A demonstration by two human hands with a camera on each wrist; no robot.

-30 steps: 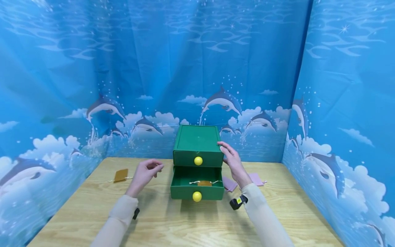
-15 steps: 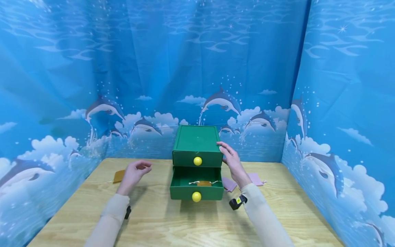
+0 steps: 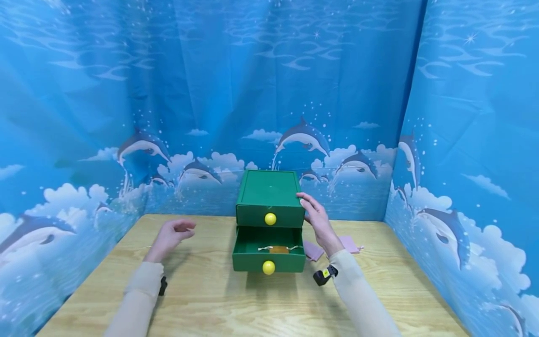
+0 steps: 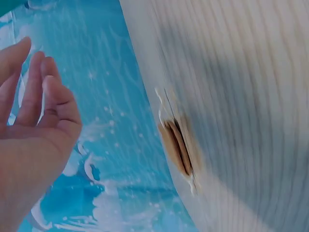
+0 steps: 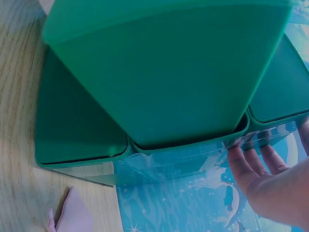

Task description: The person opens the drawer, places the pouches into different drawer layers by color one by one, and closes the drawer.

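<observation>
My left hand (image 3: 170, 238) hovers over the left part of the table, fingers loosely bent and holding nothing. A small brown drawstring pouch (image 4: 177, 147) lies on the table near it; in the head view the hand covers most of it. My right hand (image 3: 319, 225) rests against the right side of a green drawer cabinet (image 3: 270, 189), its fingertips touching the wall and top edge. The cabinet's middle drawer (image 3: 248, 263), with a yellow knob (image 3: 268, 267), is pulled out. Inside it lies another brown pouch (image 3: 279, 249) with white cords.
Two light purple pouches (image 3: 312, 251) lie right of the cabinet, partly behind my right hand and wrist. Another yellow knob (image 3: 270, 219) is on the closed top drawer. A blue dolphin-print curtain (image 3: 210, 117) surrounds the wooden table (image 3: 261, 309).
My left hand has moved left, away from the cabinet and over the brown pouch on the table. The right hand and the pulled-out drawer have stayed in place.
</observation>
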